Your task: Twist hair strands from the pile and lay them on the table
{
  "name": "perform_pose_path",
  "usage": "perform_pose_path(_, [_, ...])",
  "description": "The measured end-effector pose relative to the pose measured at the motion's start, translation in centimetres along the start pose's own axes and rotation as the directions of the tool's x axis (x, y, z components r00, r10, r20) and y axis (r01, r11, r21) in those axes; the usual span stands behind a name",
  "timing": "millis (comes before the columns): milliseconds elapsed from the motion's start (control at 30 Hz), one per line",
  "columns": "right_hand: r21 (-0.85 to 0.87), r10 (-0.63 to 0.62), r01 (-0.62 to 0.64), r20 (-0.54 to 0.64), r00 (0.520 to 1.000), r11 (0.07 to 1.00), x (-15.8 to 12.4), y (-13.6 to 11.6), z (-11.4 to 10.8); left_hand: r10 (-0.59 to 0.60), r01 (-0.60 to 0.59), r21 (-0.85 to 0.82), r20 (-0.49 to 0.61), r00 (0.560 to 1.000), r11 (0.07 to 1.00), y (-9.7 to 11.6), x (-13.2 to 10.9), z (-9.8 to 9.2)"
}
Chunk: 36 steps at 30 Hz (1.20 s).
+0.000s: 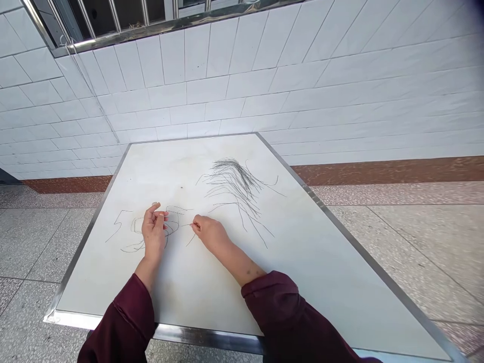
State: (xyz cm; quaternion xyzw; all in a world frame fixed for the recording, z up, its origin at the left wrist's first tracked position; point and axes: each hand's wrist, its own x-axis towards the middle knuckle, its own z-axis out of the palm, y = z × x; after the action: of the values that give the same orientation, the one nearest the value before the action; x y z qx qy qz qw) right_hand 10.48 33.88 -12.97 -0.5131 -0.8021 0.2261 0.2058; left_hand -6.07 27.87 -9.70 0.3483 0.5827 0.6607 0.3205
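My left hand (154, 229) rests on the white tabletop (189, 282), fingers curled and pinched on a thin dark strand. Close to its right, my right hand (209, 233) pinches the other end of the same fine strand (185, 224) between thumb and forefinger. Under and left of my left hand lies a loose tangle of thin dark strands (132, 229). A denser pile of straight dark strands (234, 184) lies farther back on the table, beyond my right hand. Both arms wear dark red sleeves.
The table has a metal rim (340, 227) and stands against a white tiled wall (302, 91). A barred window (124, 15) sits above on the left. Speckled stone floor (416, 227) surrounds the table.
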Motion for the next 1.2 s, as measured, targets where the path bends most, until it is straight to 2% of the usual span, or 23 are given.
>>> perform_pose_path(133, [0.017,-0.005,0.005,-0.002,1.0,1.0,-0.2,-0.7,-0.8,0.03,-0.03,-0.006,-0.066,0.997,1.0,0.2,0.0,-0.2])
perform_pose_path(267, [0.015,0.052,-0.051,-0.088,0.995,0.999,0.3,0.4,-3.9,0.087,-0.092,-0.019,-0.161,0.983,0.996,0.4,0.1,-0.4])
perform_pose_path(333, [0.011,0.165,-0.168,-0.251,0.954,0.986,0.7,2.4,-6.3,0.124,-0.131,-0.018,-0.221,0.967,0.991,0.5,0.2,-0.5])
perform_pose_path(400, [0.048,0.275,-0.278,-0.379,0.884,0.959,1.1,4.8,-8.6,0.166,-0.174,-0.004,-0.27,0.948,0.985,0.5,0.3,-0.5])
perform_pose_path(467, [0.098,0.339,-0.333,-0.462,0.82,0.938,1.3,6.7,-10.0,0.207,-0.207,0.029,-0.277,0.938,0.978,0.5,0.4,-0.5])
perform_pose_path(533, [0.11,0.327,-0.313,-0.471,0.819,0.943,1.5,7.6,-10.0,0.238,-0.225,0.083,-0.222,0.945,0.971,0.4,0.3,-0.5])
perform_pose_path(667, [0.0,0.111,-0.118,-0.347,0.931,0.993,1.7,6.9,-7.6,0.279,-0.263,0.245,-0.032,0.96,0.933,0.0,-0.1,-0.2])
perform_pose_path(767, [-0.1,0.006,-0.033,-0.262,0.965,0.994,2.0,6.7,-6.2,0.291,-0.321,0.409,0.136,0.947,0.854,-0.6,-0.3,-0.1])
perform_pose_path(867, [-0.132,-0.011,-0.02,-0.23,0.973,0.991,2.1,7.3,-5.9,0.326,-0.484,0.545,0.365,0.872,0.684,-1.4,-0.3,-0.1])
perform_pose_path(933, [-0.145,-0.017,-0.016,-0.22,0.975,0.989,2.2,7.8,-5.9,0.337,-0.571,0.575,0.468,0.817,0.586,-1.9,-0.2,-0.1])
perform_pose_path(967, [-0.151,-0.016,-0.018,-0.219,0.976,0.988,2.2,7.9,-5.9,0.329,-0.584,0.586,0.489,0.808,0.562,-2.1,-0.1,-0.1])
perform_pose_path(1033, [-0.163,-0.006,-0.031,-0.224,0.975,0.986,2.3,8.2,-6.0,0.295,-0.567,0.614,0.492,0.819,0.549,-2.4,-0.1,-0.1])
perform_pose_path(1200, [-0.203,0.045,-0.093,-0.227,0.973,0.975,2.5,8.9,-6.2,0.241,-0.526,0.623,0.486,0.84,0.578,-2.1,-0.3,-0.1])
